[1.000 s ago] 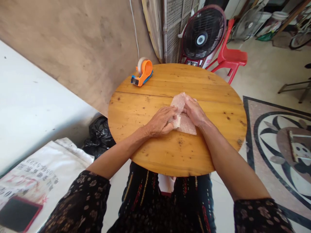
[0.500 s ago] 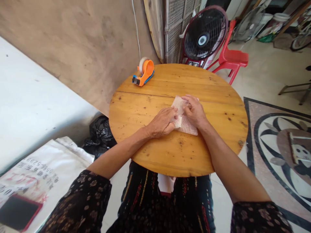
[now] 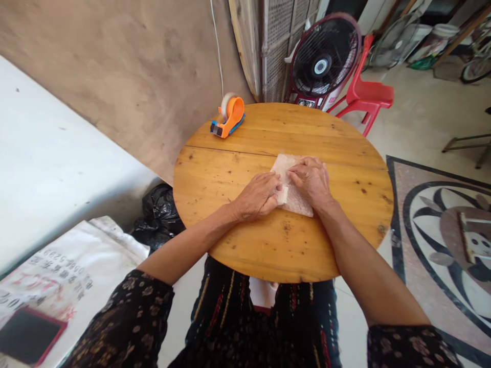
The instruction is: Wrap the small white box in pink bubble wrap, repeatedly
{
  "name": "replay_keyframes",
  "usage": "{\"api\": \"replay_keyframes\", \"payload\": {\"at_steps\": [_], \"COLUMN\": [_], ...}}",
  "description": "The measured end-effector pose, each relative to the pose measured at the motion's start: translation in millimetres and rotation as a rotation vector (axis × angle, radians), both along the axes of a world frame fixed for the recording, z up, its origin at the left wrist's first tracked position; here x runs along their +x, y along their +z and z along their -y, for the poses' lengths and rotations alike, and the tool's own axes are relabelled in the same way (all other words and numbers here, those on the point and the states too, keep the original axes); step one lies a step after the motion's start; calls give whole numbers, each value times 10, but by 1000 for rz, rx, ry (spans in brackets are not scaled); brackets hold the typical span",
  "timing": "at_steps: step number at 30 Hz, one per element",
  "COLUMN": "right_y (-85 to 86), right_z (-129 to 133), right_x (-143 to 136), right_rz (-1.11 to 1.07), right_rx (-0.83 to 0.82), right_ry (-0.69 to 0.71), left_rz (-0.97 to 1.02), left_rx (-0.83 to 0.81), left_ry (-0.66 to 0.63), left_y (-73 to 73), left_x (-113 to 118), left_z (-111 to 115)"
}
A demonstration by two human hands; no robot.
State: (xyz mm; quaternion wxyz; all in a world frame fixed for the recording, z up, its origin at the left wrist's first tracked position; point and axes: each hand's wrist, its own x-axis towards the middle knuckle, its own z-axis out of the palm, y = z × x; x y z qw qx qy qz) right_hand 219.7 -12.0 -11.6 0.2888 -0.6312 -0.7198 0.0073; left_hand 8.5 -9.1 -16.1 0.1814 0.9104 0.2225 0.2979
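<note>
A sheet of bubble wrap (image 3: 300,202) lies on the round wooden table (image 3: 249,250), at a slant between my hands. Near its left edge rests a small whitish block (image 3: 283,196), partly covered by my fingers. My left hand (image 3: 258,196) is curled closed around this block, pressing it down on the wrap. With the fingertips pinched together, my right hand (image 3: 312,180) grips the bubble wrap at its upper right part. What lies beneath the right palm is hidden.
At the table's far left edge stands an orange tape dispenser (image 3: 232,116) with a roll of tape. Behind the table are a fan (image 3: 321,66) and a red chair (image 3: 370,94). A black plastic bag (image 3: 159,212) and a white sack (image 3: 95,255) with a dark tablet-like object (image 3: 30,335) are on the left.
My right hand has shifted slightly to the right, and its fingers have closed more tightly on the bubble wrap. The left hand stays in place at the block.
</note>
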Motion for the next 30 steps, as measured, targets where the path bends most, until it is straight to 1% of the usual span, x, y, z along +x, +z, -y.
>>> {"api": "replay_keyframes", "payload": {"at_steps": [2,7,11,14,19,23,27,30], "right_y": [7,-3,7,14,13,29,28,3], "right_z": [7,13,21,24,15,17,13,-13], "right_x": [-5,-40,-77,-87,-55,-7,30,28], "right_rz": [33,47,54,52,51,16,-37,-76], "right_rx": [-38,-99,-127,-99,-38,-51,-86,-49], "right_ry": [21,121,146,97,-80,-152,-173,-111], "left_rz": [1,0,12,18,0,-7,-1,-3], "left_rx": [-11,-24,4,29,31,50,57,52], "left_ry": [6,19,11,6,7,17,19,17], "left_y": [6,14,-4,-16,-26,-34,-30,-20], "left_x": [3,6,1,-4,-9,-9,-9,-9], "left_z": [1,8,8,5,-2,-3,1,5]}}
